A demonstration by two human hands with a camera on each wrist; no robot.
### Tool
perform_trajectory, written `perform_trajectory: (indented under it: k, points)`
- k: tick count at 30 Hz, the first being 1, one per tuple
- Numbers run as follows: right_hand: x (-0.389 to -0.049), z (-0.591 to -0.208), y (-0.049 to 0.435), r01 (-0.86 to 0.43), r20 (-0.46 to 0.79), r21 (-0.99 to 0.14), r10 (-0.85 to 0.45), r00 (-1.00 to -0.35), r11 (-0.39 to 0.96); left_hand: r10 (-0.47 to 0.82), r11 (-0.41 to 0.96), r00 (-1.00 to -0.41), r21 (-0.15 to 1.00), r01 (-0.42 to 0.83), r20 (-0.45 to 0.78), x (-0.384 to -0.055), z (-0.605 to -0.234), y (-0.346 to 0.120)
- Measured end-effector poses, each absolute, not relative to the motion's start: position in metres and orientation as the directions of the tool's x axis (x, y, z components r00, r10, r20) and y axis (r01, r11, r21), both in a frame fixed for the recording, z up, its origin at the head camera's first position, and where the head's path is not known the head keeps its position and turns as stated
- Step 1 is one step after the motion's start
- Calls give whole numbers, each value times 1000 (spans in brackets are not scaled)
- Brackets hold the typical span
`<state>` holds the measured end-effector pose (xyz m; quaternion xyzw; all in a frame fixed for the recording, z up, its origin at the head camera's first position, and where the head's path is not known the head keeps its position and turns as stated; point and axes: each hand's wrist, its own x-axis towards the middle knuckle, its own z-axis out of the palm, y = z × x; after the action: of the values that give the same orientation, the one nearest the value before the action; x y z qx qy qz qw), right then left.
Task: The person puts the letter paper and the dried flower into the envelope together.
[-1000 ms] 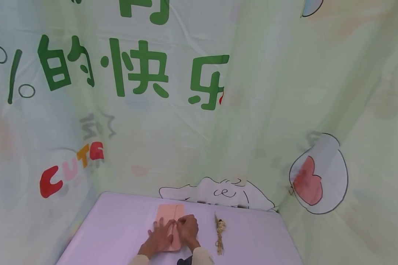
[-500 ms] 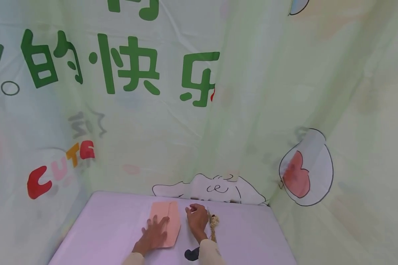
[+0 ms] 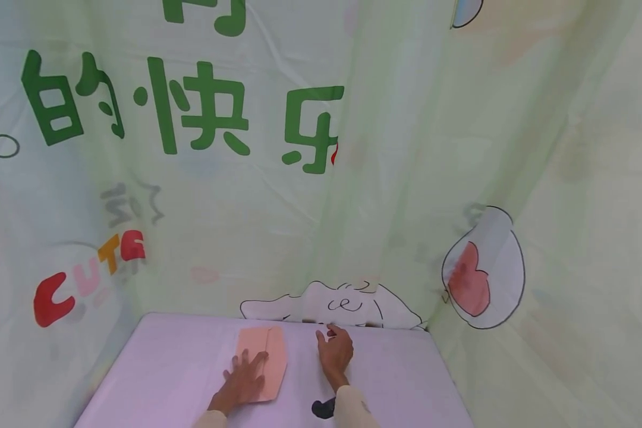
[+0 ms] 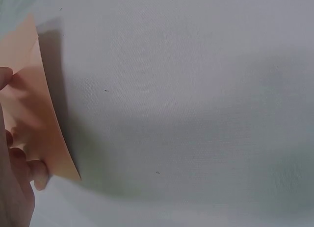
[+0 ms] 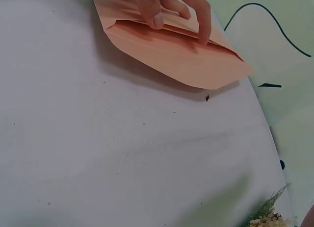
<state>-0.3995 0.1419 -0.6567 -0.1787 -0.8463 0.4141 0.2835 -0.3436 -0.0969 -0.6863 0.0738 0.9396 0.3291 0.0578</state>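
Note:
A peach-coloured paper envelope [image 3: 276,367] lies on the table, its flap unfolded and its mouth slightly gaping in the right wrist view. My left hand [image 3: 244,380] rests on it with spread fingers, the fingertips [image 5: 156,21] near the mouth's edge. To the right of the envelope is my right hand [image 3: 337,353], thumb and fingers apart. A small bunch of dried flowers [image 5: 269,219] shows at the lower right corner of the right wrist view, beside a sliver of that hand. In the head view the hand and forearm hide the bunch; any contact cannot be seen.
The pale lilac table [image 3: 182,368] ends at its back edge against a printed cloth curtain [image 3: 235,238]. Curtains also hang on the left and right. A black object [image 3: 323,408] sits against the right sleeve.
My right hand has left the envelope and moved right to the place of the dried flowers. The left hand has stayed on the envelope. The head view has turned slightly right.

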Motion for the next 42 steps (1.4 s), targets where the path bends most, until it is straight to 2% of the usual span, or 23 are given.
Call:
perform_trajectory:
  k: [6,16,30,36,42]
  points:
    - [-397,-665,155,114,292,-818,576,-763,564,172,790,-983,604,102,-60,-350,-702,-97]
    - [-388,-687,173,153,273,-823,616,-739,548,171,792,-983,603,99,-64,-353,-705,-98]
    - [-375,-705,188,332,102,-793,648,-755,510,171,784,-983,614,95,-67,-357,-715,-99]
    - [-375,-721,193,366,93,-754,640,-763,545,165,786,-983,613,78,-86,-361,-721,-99]
    - [-369,-720,194,364,88,-742,620,-780,563,163,788,-984,610,83,-76,-361,-726,-99]
